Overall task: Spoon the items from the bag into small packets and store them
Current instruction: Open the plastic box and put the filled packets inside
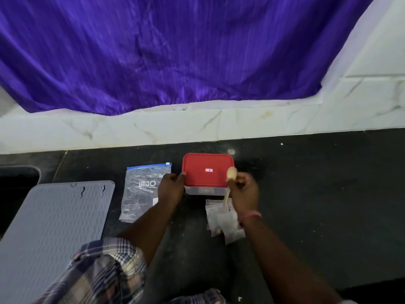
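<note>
Head view, left hand: the left hand point(169, 187) grips the left edge of the red lid point(207, 170), fingers curled onto its rim.
Head view, right hand: the right hand point(245, 192) is clenched around a pale wooden spoon point(229, 184), bowl up near the lid's right corner, handle pointing down toward the packets.
Container: a clear plastic container point(205, 190) sits on the dark countertop point(306, 194) under the red lid, between the two hands.
Bag: a clear zip bag point(142, 191) with a blue seal strip and "URBO" print lies flat just left of the left hand; contents cannot be made out.
Small packets: a few clear small packets point(223, 224) lie in a loose pile on the counter, near side of the container, under the right wrist.
Mat: a grey ribbed mat point(54, 227) lies at the far left.
Backdrop: purple cloth point(175, 51) hangs over the white marble ledge point(153, 128).
</note>
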`<state>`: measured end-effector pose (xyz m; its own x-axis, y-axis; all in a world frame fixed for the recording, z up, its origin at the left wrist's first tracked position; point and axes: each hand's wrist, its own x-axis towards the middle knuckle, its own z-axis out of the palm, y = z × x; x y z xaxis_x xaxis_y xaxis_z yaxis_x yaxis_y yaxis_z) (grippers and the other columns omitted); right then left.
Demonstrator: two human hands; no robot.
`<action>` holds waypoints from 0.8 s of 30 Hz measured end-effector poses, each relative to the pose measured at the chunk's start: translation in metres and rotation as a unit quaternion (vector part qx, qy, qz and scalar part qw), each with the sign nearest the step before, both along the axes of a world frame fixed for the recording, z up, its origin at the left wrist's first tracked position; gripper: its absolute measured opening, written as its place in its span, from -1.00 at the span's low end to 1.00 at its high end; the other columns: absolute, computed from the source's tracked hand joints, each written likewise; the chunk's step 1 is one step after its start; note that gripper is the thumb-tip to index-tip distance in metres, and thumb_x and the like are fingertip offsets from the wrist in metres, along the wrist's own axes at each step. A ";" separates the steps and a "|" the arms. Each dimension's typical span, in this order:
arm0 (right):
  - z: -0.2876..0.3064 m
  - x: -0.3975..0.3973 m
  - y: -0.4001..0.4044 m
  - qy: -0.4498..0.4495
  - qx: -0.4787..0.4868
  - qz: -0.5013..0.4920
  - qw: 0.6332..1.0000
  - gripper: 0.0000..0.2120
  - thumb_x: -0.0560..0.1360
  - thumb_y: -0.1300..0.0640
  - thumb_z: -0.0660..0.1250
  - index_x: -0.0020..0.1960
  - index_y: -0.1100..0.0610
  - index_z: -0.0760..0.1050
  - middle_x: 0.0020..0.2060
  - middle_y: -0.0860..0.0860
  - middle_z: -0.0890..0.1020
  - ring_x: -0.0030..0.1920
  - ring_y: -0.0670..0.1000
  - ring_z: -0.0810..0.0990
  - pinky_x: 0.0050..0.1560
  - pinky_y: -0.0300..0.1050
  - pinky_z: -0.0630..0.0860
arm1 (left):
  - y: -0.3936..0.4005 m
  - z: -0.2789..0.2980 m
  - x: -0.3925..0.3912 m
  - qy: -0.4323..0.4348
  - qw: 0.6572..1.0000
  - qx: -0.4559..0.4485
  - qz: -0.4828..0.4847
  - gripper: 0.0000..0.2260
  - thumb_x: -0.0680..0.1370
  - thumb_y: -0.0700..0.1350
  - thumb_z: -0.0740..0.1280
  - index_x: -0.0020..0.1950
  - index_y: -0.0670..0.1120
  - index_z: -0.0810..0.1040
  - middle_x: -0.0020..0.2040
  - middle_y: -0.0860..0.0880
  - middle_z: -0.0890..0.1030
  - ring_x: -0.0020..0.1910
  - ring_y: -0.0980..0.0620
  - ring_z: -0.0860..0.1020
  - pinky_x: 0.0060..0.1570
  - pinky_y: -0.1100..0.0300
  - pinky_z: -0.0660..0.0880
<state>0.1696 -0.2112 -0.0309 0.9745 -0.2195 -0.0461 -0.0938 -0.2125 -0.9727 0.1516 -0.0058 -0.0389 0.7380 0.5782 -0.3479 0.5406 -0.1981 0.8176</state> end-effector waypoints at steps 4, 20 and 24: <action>-0.011 0.053 -0.037 0.082 0.002 -0.127 0.988 -0.78 0.34 0.19 0.56 -0.18 -0.01 0.55 -0.20 0.04 0.69 -0.15 0.11 0.68 -0.02 0.13 0.64 | -0.011 -0.015 0.009 0.002 1.000 -0.009 0.003 -0.41 0.45 0.33 0.33 0.24 -0.09 0.62 0.03 -0.14 0.72 -0.04 -0.21 0.70 0.07 -0.15 0.64; -0.048 0.110 -0.049 0.160 -0.224 0.049 0.960 -0.75 0.54 0.09 0.40 -0.17 0.27 0.67 -0.19 0.22 0.70 -0.09 0.22 0.66 0.01 -0.01 0.59 | -0.021 0.010 -0.009 -0.007 0.972 -0.122 0.203 -0.81 0.55 -0.03 0.47 0.11 -0.07 0.68 -0.12 -0.11 0.73 -0.28 -0.04 0.69 -0.04 0.00 0.68; -0.051 0.113 -0.046 0.162 -0.242 0.065 0.954 -0.87 0.51 0.20 0.40 -0.16 0.23 0.68 -0.19 0.20 0.70 -0.08 0.20 0.67 0.01 -0.01 0.60 | -0.020 0.009 -0.008 -0.014 0.967 -0.142 0.209 -0.79 0.55 -0.04 0.47 0.14 -0.07 0.67 -0.10 -0.09 0.72 -0.20 -0.07 0.72 0.03 -0.07 0.68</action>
